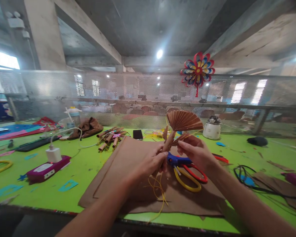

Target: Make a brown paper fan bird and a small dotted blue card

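My left hand point(156, 160) is wrapped round a rolled brown paper tube point(169, 141) that tilts up and away from me. A pleated brown paper fan point(185, 121) spreads out at the tube's top, with smaller folded pieces beside it. My right hand point(196, 148) is pinched close to the tube's right side, near a thin yellow strand; what its fingertips hold is too small to tell. Under my hands lie a blue-handled tool point(179, 160), a red loop handle point(196, 173) and a yellow loop handle point(187, 183). Yellow string point(160, 191) lies in loose loops on brown paper point(123, 184).
Several brown paper rolls point(112, 137) lie behind the paper, by a black phone point(137, 134). A purple power strip point(49, 169) with a white charger sits left. A white jar point(211, 128) and a black cable point(246, 184) are right. A perforated screen point(138, 95) bounds the green table.
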{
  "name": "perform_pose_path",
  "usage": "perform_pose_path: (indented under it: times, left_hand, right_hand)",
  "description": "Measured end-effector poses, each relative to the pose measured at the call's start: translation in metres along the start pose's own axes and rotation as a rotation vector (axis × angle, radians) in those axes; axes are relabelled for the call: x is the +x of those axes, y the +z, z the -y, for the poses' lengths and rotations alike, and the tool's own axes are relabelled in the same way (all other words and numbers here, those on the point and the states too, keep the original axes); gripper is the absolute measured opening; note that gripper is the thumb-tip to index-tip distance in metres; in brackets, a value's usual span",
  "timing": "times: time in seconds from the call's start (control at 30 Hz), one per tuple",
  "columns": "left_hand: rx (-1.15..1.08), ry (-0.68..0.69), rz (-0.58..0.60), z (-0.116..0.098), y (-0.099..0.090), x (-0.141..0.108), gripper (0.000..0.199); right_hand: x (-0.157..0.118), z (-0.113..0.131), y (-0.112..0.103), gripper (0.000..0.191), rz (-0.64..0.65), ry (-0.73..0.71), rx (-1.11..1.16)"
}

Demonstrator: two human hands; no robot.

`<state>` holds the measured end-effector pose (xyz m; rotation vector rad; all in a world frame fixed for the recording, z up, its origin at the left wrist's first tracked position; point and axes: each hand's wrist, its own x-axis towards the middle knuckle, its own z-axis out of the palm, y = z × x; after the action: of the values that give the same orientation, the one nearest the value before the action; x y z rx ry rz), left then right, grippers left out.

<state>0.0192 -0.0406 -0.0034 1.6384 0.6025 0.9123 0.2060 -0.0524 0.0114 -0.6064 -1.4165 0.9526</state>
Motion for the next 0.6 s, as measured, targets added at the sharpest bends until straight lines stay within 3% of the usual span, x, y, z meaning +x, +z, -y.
perform_pose_path:
  times: [0.33,0.47,0.6]
  left_hand:
    - [0.141,0.050,-0.037,0.000,0.000,0.003,0.024]
    - [0.136,0.046,-0.047,0.001,0.000,0.004,0.025]
    - [0.143,0.053,-0.042,0.004,-0.002,0.006,0.027]
  right_hand:
    - [-0.001,-0.007,0.005,0.023,-0.159,0.017,0.103]
    - [-0.003,-0.011,0.007,0.022,-0.220,-0.019,-0.026]
    - [-0.004,-0.006,0.011,0.023,-0.303,-0.146,-0.225]
